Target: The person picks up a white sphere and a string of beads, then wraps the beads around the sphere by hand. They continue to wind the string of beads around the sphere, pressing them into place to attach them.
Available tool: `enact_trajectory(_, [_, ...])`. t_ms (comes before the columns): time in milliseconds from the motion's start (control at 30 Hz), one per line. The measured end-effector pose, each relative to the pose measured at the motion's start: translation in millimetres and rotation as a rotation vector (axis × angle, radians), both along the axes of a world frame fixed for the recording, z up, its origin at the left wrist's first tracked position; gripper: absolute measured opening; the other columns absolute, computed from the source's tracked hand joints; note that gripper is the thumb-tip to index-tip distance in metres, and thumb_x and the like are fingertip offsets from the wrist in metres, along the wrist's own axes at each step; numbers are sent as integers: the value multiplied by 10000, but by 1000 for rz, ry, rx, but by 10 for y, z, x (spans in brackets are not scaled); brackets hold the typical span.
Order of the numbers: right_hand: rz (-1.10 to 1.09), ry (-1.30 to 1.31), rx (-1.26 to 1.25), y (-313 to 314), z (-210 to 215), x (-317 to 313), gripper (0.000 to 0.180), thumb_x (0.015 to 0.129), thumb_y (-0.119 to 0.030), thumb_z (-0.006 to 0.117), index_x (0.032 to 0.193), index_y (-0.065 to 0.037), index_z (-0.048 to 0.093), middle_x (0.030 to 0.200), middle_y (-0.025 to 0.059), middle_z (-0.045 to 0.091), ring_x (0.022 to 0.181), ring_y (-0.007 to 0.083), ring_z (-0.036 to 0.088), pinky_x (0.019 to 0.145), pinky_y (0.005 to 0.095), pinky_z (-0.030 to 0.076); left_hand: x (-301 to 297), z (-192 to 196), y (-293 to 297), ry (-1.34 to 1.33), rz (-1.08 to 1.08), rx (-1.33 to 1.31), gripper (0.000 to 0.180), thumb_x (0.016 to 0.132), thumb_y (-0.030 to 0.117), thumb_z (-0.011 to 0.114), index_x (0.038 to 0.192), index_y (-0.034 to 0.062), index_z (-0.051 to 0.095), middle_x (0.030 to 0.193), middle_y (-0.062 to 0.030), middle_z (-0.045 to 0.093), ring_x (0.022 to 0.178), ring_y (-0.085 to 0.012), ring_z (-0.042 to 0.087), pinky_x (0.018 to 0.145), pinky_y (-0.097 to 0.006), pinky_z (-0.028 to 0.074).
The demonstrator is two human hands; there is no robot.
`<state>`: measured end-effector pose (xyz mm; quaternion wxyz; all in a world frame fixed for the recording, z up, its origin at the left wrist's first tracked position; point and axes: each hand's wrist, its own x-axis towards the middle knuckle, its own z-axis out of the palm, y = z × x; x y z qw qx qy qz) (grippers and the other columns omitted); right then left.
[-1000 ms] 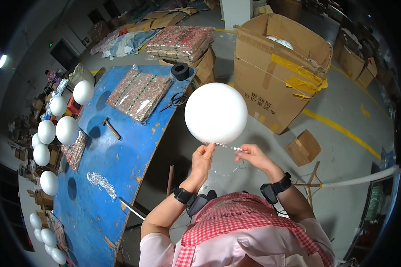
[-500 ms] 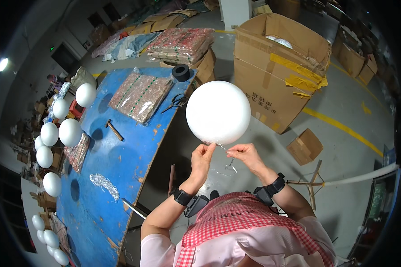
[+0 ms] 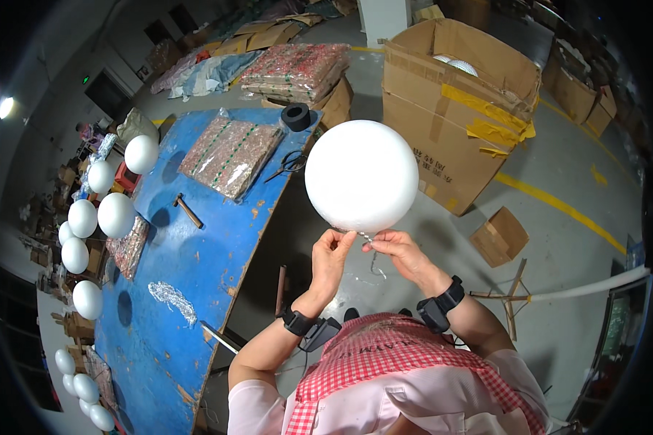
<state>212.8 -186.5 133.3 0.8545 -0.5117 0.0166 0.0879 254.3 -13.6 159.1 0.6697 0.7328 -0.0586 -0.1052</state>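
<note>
Blue counter [image 3: 203, 261]: left of left hand [image 3: 330, 257], chipped edge facing it. Tall cardboard box [image 3: 428, 130]: beyond and right of right hand [image 3: 406, 257], top open, yellow tape [image 3: 497, 130] on its side. Stack of bagged packs [image 3: 297, 69]: well beyond left hand, past the counter's far end. Flat bagged pack [image 3: 230, 156]: on the counter, beyond and left of left hand. Large white ball [image 3: 361, 174]: directly beyond both hands, near edge right at the left fingertips; can't tell what bears its weight. Small open carton [image 3: 499, 237]: on the floor [image 3: 446, 243], well right of right hand.

Left hand: thumb and index pinched on a thin silvery strand [image 3: 366, 236] at the ball's near edge. Right hand: just beside, fingertips pinching the same strand, loose end dangling toward the body.

Other white balls [image 3: 115, 215]: well left of left hand, along the counter's far side. Silvery clump [image 3: 172, 301]: on counter, left of left hand, slightly nearer the body. Hammer [image 3: 189, 212]: on counter, left and beyond. Scissors [image 3: 290, 161]: counter edge, beyond left hand. Black roll [image 3: 297, 125]: just past the scissors.
</note>
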Motion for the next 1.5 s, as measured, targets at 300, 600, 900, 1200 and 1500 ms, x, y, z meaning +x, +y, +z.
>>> enact_trajectory(300, [-168, -68, -238, 80, 10, -54, 101, 811, -113, 669, 831, -16, 647, 768, 15, 633, 722, 77, 564, 663, 213, 433, -19, 56, 15, 345, -24, -101, 356, 896, 399, 579, 747, 76, 555, 574, 78, 388, 485, -19, 299, 418, -192, 223])
enact_trajectory(600, [-331, -426, -1508, 147, 0, -181, 157, 848, -153, 596, 822, 1, 581, 605, 113, 569, 516, 119, 552, 500, 291, 441, -42, -62, 86, 449, -29, -142, 425, 888, 493, 541, 786, 80, 558, 576, 71, 384, 464, -23, 297, 401, -186, 199])
enact_trajectory(900, [-185, 1, -205, 167, 205, -159, 153, 886, -138, 589, 814, -4, 612, 635, -2, 588, 556, 65, 541, 524, 201, 444, 24, -70, 172, 496, 31, -142, 473, 885, 536, 512, 775, 77, 551, 593, 64, 389, 479, -30, 311, 414, -183, 212])
enact_trajectory(1200, [-428, -118, -568, 165, 31, -83, 98, 830, -52, 650, 762, 11, 617, 602, -64, 518, 549, 4, 430, 478, 176, 341, 29, -126, 215, 548, 3, -174, 489, 891, 542, 493, 771, 73, 561, 610, 55, 405, 476, -29, 309, 409, -189, 202])
enact_trajectory(1500, [-484, -62, -706, 233, -78, -27, 135, 831, -63, 649, 737, 13, 591, 590, -54, 522, 536, 8, 422, 468, 181, 336, 37, -87, 190, 621, 5, -201, 528, 907, 539, 458, 839, 27, 568, 622, 40, 422, 479, -41, 327, 409, -189, 213])
